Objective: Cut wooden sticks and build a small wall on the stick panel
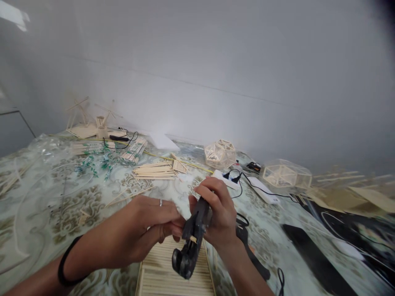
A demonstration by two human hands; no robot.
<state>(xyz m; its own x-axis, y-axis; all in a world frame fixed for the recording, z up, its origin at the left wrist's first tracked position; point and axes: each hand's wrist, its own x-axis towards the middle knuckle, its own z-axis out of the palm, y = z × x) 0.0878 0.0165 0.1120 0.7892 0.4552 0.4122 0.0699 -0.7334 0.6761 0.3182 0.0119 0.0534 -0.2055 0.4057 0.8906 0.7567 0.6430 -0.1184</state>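
My right hand (pixel 220 209) is wrapped round a black hand cutter (pixel 194 242), its head pointing down toward me. A short, pale end of a wooden stick (pixel 193 239) pokes out between the cutter's jaws. On the other side of the jaws, my left hand (pixel 151 226) is closed in a pinch; its fingers hide the rest of the stick. Below both hands lies a flat panel of wooden sticks (pixel 175 273) laid side by side in a frame. Just right of my right wrist, a black glue gun (pixel 253 257) rests on the table, partly hidden.
Loose wooden sticks (pixel 154 170) lie beyond my hands. A white power strip (pixel 226 179) with black plugs and cables sits behind my right hand. Stick-built polyhedrons (pixel 219 153) stand near the wall. A dark flat slab (pixel 317 257) lies at right, wrapped stick bundles (pixel 134 150) at left.
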